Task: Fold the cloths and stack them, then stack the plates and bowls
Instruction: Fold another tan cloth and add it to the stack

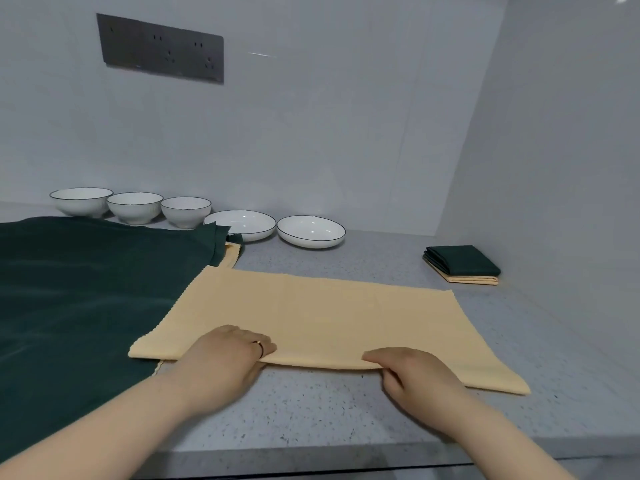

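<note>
A yellow cloth (322,317), folded once into a long band, lies across the middle of the grey counter (311,410). My left hand (225,362) grips its near folded edge left of centre, thumb under the edge. My right hand (412,375) pinches the same edge further right. A large dark green cloth (79,289) lies spread at the left, with another yellow cloth's corner (232,255) peeking from under it. Three white bowls (135,207) and two shallow white plates (311,231) stand in a row along the back wall.
A stack of a folded green cloth on a folded yellow cloth (462,265) sits at the back right near the side wall. A dark socket panel (161,50) is on the back wall. The counter's front edge runs just below my wrists.
</note>
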### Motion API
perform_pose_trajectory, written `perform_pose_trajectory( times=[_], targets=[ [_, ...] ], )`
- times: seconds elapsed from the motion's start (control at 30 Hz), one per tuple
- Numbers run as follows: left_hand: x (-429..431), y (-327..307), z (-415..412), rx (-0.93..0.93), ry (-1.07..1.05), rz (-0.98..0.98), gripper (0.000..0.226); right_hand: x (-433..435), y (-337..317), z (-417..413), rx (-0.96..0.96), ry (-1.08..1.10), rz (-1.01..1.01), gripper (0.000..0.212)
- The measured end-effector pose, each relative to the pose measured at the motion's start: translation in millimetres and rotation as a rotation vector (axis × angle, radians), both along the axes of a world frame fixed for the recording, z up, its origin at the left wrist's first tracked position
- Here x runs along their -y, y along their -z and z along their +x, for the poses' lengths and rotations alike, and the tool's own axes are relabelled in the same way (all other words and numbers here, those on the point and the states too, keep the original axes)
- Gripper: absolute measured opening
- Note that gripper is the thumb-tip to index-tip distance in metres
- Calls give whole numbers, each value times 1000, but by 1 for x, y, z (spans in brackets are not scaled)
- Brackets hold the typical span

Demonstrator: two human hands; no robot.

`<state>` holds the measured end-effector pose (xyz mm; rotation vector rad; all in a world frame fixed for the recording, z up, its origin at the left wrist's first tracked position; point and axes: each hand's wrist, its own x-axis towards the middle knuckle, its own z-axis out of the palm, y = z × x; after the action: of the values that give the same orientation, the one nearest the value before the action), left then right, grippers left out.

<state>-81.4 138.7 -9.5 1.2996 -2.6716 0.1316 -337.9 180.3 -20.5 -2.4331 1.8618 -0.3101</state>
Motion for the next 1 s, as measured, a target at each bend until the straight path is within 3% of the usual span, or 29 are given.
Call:
perform_pose_trajectory(
  times=[0.03,0.1,0.23,0.37,0.53,0.67,1.0],
  targets=[
    [-3,-2,6,12,-50,80,41,-5,-1,-5,-16,12,1,45],
    [1,8,18,26,-18,44,49,-14,-3,-19,-36,45,16,46],
    [-7,-3,26,90,-54,235,28,-32,-15,-40,43,72,104,32],
    [-8,-24,31,57,-111,463,24,-40,-29,-50,225,103,179,38],
    [13,-38,28,-83,-191,373,6,-20,-39,-56,404,155,114,26],
    [41,-37,18,-54,-290,321,24,13,-44,-56,350,194,137,28],
    [94,-10,3,-84,-401,260,33,85,-33,-43,48,275,143,16]
  ],
)
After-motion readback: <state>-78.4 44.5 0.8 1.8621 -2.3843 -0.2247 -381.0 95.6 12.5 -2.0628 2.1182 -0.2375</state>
